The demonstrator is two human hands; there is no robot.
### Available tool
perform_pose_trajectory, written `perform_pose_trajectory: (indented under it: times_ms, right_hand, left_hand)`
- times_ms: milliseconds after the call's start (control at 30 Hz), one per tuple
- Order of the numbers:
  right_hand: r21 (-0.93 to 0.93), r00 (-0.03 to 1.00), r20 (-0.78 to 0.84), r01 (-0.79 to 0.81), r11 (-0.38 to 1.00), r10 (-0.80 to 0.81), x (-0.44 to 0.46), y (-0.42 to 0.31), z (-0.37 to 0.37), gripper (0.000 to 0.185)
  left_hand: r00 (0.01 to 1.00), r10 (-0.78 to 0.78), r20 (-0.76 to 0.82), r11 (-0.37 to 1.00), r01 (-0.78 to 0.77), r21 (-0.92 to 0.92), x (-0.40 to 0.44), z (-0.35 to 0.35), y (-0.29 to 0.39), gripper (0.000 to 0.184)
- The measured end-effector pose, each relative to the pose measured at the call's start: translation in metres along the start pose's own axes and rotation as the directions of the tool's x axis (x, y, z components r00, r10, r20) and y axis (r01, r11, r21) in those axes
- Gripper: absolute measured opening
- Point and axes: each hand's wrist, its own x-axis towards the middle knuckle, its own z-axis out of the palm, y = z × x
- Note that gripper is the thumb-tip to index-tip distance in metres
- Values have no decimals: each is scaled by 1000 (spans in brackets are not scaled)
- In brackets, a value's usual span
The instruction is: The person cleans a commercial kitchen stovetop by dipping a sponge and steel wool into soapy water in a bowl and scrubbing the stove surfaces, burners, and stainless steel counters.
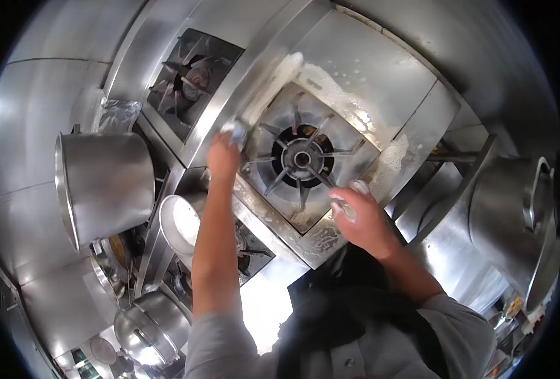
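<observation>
My left hand (223,155) is closed on a blurred, silvery-white scrubbing pad (236,131). It presses at the left edge of the stove top, beside the square burner. My right hand (365,221) is curled near the burner's lower right corner, with white, foam-like material around its fingers; what it grips is mostly hidden. Between both hands lies the gas burner (301,158) with its star-shaped iron grate (340,153). White suds (337,95) spread over the steel stove top (381,57) along the burner's upper and right sides.
Another burner (195,79) sits at upper left. A large steel pot (106,189) stands left, with a white-lined pan (182,221) close to my left forearm. At right is another big pot (510,215). A lidded round pot (150,328) is at lower left.
</observation>
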Motion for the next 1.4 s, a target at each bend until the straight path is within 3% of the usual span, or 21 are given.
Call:
perform_pose_trajectory:
  times_ms: [100, 233, 267, 300, 367, 567, 700, 767, 900, 967, 1033, 1067, 1267, 1400]
  right_hand:
    - [63, 998, 33, -52, 997, 50, -2, 0, 2, 24]
    - [30, 996, 77, -44, 999, 42, -3, -1, 10, 24]
    - [39, 994, 94, -51, 998, 47, -3, 1, 14, 24]
    - [45, 992, 111, -60, 997, 55, -7, 3, 17, 24]
    - [9, 992, 122, -32, 999, 30, -8, 6, 20, 25]
    - [-145, 997, 79, 28, 989, -17, -3, 16, 29, 24]
    - [-148, 997, 72, 45, 988, -34, -3, 13, 36, 25]
    - [-178, 996, 78, 63, 982, -49, -8, 17, 41, 26]
    - [-209, 995, 71, 78, 975, -64, -3, 12, 38, 22]
    - [-213, 997, 59, 62, 975, -50, -7, 13, 39, 22]
    - [-215, 998, 50, 52, 975, -43, -5, 16, 43, 22]
    - [-192, 995, 56, 86, 978, -77, -6, 18, 45, 21]
    - [-157, 991, 80, 120, 980, -108, -9, 13, 43, 20]
    - [-61, 993, 72, 102, 993, -98, -17, 15, 42, 21]
  left_hand:
    - [984, -179, -8, 978, 179, 109, -70, -7, -75, 33]
    - [954, -270, 132, 958, 252, 140, -67, -22, -20, 33]
    - [972, -231, 41, 967, 224, 124, -79, -13, -9, 33]
    - [949, -316, 13, 942, 312, 124, -86, -15, 11, 33]
    - [939, -344, -23, 933, 345, 99, -104, -15, 30, 31]
    - [946, -321, 52, 946, 318, 60, -155, -18, 57, 28]
    - [960, -268, -78, 955, 275, 106, -96, 1, 2, 23]
    - [951, -303, 58, 950, 296, 102, -88, -20, 11, 23]
    - [994, -108, 21, 994, 108, -15, -185, -18, 39, 29]
    - [994, -110, 13, 990, 108, 92, -155, -9, 20, 25]
    - [994, -91, -60, 992, 96, 80, -100, 1, -11, 22]
    - [983, -179, -27, 979, 181, 89, -83, -14, -3, 21]
    - [986, -163, -28, 980, 165, 114, -127, -2, -2, 28]
    - [949, -304, 79, 946, 291, 144, -60, -7, -17, 29]
